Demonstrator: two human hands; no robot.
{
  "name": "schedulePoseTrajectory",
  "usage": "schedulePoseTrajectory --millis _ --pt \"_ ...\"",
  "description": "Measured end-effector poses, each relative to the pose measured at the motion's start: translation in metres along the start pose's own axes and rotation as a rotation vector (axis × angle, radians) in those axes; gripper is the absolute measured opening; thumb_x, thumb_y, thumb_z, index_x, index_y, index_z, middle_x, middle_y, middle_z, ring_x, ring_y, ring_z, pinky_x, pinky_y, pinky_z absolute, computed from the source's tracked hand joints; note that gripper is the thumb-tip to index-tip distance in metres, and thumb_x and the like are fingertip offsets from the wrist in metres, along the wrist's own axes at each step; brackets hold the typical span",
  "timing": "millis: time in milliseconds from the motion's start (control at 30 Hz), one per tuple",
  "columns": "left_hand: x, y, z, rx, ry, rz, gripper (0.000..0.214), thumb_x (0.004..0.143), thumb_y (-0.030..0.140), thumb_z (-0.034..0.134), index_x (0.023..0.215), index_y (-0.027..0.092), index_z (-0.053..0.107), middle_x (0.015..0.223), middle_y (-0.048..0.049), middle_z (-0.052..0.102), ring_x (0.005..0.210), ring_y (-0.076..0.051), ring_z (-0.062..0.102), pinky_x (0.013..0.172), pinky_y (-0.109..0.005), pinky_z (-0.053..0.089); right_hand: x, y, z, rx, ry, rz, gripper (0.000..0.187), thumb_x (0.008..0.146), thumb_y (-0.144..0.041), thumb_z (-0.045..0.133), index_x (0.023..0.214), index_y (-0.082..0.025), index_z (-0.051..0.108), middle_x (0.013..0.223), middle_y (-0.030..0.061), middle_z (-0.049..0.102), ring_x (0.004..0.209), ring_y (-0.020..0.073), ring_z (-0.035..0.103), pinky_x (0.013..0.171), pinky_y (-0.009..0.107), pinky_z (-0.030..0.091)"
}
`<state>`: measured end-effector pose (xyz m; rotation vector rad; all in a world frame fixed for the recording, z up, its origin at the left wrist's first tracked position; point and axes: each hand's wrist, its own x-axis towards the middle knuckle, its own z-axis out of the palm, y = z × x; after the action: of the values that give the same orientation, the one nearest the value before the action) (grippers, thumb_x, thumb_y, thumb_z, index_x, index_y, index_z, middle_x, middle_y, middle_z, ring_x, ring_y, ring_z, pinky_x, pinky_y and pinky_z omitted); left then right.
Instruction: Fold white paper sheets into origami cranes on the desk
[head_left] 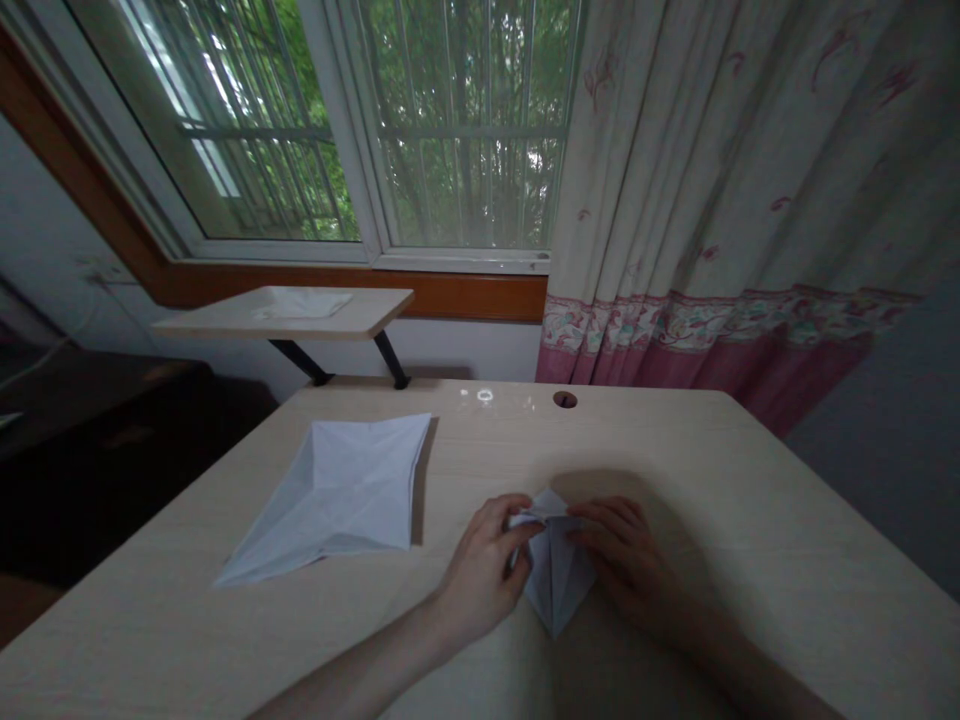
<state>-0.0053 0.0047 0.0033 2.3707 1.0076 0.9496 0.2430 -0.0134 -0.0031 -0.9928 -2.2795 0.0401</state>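
Note:
A small piece of folded white paper [553, 590] lies on the table in front of me, its pointed end toward me and a crease down its middle. My left hand [487, 560] pinches its upper left edge between thumb and fingers. On the opposite side, my right hand [626, 555] has its fingers bent over the upper right edge, thumb mostly hidden. Between the two hands the top layer is raised slightly, with another tip of the paper showing behind it. Farther left rests a larger creased white paper [360, 490] with turned-up edges, apart from both hands.
The pale wooden table [750, 500] has a round cable hole [565, 400] near its back edge. A small raised shelf [360, 312] on black supports holds crumpled white paper [304, 304]. Behind stand a barred window [465, 130] and a patterned curtain [697, 200].

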Motion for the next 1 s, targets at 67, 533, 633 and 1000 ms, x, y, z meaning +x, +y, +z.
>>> schedulePoseTrajectory --millis 67,533,633,1000 --pt "0.0006 0.0005 0.0010 0.037 -0.022 0.002 0.045 0.078 0.001 0.054 0.115 0.023 0.069 0.131 -0.0112 0.053 0.120 -0.028 0.052 0.101 -0.046 0.049 0.0005 -0.0008 0.0002 -0.003 -0.008 0.009 0.038 0.092 -0.010 0.047 0.122 -0.027 0.062 0.119 0.0080 0.069 0.112 0.0253 0.061 0.097 0.047 0.044" --pt "0.0005 0.0029 -0.0024 0.034 0.018 -0.019 0.030 0.079 0.002 0.049 0.093 0.020 0.067 0.119 -0.0099 0.064 0.111 -0.027 0.059 0.095 -0.046 0.050 -0.0015 -0.0029 0.0011 0.054 0.065 0.123 0.037 0.093 -0.009 0.038 0.118 -0.026 0.059 0.105 0.0072 0.070 0.101 0.0233 0.064 0.092 0.045 0.049" --pt "-0.0001 0.0024 -0.0027 -0.055 0.034 -0.041 0.025 0.080 0.002 0.045 0.084 0.020 0.062 0.111 -0.0090 0.068 0.107 -0.025 0.061 0.095 -0.042 0.051 -0.0029 -0.0036 -0.0005 0.052 0.058 0.176 0.034 0.095 -0.014 0.039 0.120 -0.026 0.058 0.107 0.0070 0.070 0.104 0.0229 0.064 0.092 0.042 0.051" --pt "0.0008 0.0013 0.0007 0.047 -0.036 -0.040 0.029 0.095 0.018 0.050 0.121 0.020 0.063 0.117 -0.0097 0.070 0.110 -0.025 0.065 0.097 -0.042 0.053 0.0055 -0.0090 -0.0029 -0.054 -0.092 0.052 0.032 0.100 -0.019 0.044 0.124 -0.023 0.064 0.107 0.0070 0.075 0.094 0.0214 0.069 0.090 0.043 0.051"
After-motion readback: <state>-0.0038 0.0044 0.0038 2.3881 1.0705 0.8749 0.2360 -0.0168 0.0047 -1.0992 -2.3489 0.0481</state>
